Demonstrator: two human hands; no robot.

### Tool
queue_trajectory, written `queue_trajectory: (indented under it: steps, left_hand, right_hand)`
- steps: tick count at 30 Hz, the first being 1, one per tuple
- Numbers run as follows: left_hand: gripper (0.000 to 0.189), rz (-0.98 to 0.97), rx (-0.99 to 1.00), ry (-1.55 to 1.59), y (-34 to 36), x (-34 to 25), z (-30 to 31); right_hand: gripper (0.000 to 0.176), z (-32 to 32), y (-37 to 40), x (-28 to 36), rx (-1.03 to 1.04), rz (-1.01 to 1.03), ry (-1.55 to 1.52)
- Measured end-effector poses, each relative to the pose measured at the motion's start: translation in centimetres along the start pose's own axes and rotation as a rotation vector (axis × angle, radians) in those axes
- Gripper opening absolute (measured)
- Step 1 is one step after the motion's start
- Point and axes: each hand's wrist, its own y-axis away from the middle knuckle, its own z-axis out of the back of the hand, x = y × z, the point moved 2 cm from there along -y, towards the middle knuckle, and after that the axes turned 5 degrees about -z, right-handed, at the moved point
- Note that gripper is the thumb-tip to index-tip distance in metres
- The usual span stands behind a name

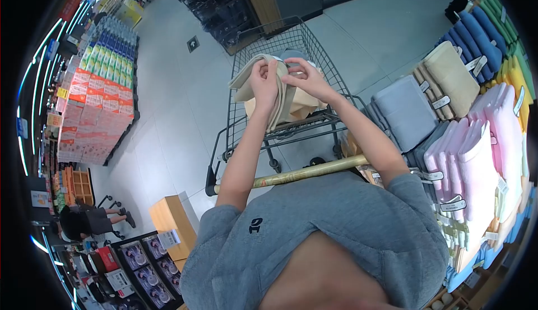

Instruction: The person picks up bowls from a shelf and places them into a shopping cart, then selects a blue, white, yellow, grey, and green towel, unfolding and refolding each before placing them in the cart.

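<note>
A folded beige towel (243,84) is held up over the shopping cart (330,74). My left hand (264,84) is closed on it, fingers curled over its upper edge. Beside it, my right hand (308,80) has its fingers bent, with thumb and fingertips pinching the towel's right edge. Loose layers of the towel hang down between my hands and past my left wrist. Behind and below my hands, a beige item (305,107) lies in the cart, partly hidden. A greyish thing in the cart shows only in part behind my right hand.
The cart's handle (302,172) crosses in front of my body. To the right are stacks of folded towels (403,108) in grey, beige, blue, pink and yellow. Packaged goods (101,97) are piled at the left. A person (92,220) is at the lower left, another at the upper right.
</note>
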Motion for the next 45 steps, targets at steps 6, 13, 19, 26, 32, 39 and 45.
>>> queue_trajectory:
  steps: [6,13,19,26,32,39,45]
  left_hand:
    - [0.017,-0.023,0.147,-0.054,0.6,-1.8,0.0]
    - [0.019,0.092,0.212,0.055,1.8,-2.7,0.1]
    - [0.022,0.051,0.272,0.013,3.1,-2.5,-0.5]
    - [0.019,0.097,0.323,-0.027,2.7,-3.0,0.0]
    - [0.018,0.137,0.388,0.003,1.8,-2.7,0.8]
    - [0.023,-0.143,0.144,-0.268,-0.2,-1.4,3.1]
    - [0.025,0.048,-0.123,-0.318,-1.5,1.8,6.1]
  right_hand:
    - [0.064,-2.0,1.1,0.2,-0.061,0.04,-0.109]
    - [0.053,-1.9,1.8,0.5,-0.024,0.103,-0.106]
    - [0.052,-2.5,3.1,1.4,-0.106,0.138,0.078]
    - [0.046,-2.0,3.0,1.5,-0.157,0.157,0.188]
    - [0.036,-0.7,1.6,-0.3,-0.273,0.244,0.221]
    - [0.027,3.4,0.8,0.5,-0.564,0.319,0.294]
    - [0.024,9.3,0.5,-0.3,-0.829,0.256,0.046]
